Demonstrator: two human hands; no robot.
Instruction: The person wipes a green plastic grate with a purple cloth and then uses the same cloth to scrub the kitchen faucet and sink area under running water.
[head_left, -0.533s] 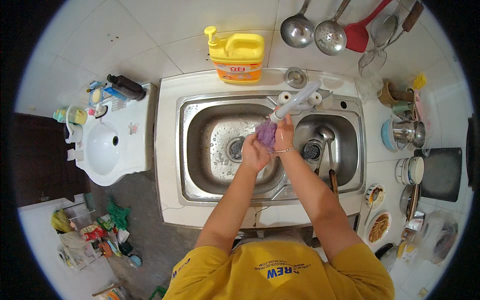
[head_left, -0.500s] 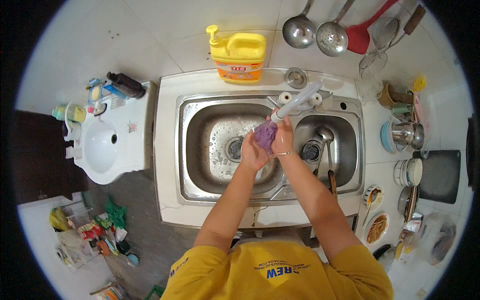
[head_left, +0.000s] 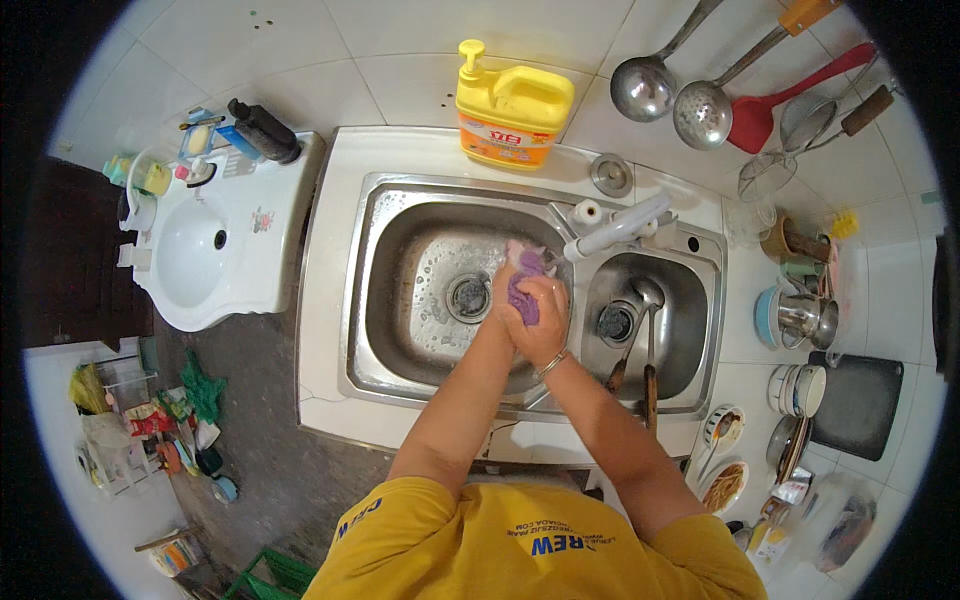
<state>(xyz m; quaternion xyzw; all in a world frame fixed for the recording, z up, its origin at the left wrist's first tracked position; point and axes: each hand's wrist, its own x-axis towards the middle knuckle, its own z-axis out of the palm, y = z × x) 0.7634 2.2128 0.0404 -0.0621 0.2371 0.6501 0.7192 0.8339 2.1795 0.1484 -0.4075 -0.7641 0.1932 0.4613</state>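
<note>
A wet, bunched-up purple cloth [head_left: 521,298] is pressed between my two hands over the right side of the large left sink basin [head_left: 412,330]. My left hand [head_left: 503,283] is closed around it from the left and below, its fingers partly hidden. On top and to the right, my right hand [head_left: 544,322] grips the cloth with curled fingers; a bracelet circles that wrist. Just beyond the hands ends the spout of the white faucet [head_left: 625,226], which points toward the cloth. Whether water is flowing is hard to make out.
Two long-handled utensils, one a ladle [head_left: 648,291], lean in the smaller right basin. A yellow detergent jug [head_left: 512,118] stands behind the sink. Ladles and a red spatula [head_left: 752,122] hang on the wall. Bowls [head_left: 797,390] and food dishes crowd the right counter; a white washbasin [head_left: 192,262] is at left.
My hands have gone from cupping the cloth under the spout to squeezing it together, slightly nearer me. The right hand has moved over the cloth. The whole view has tilted a little.
</note>
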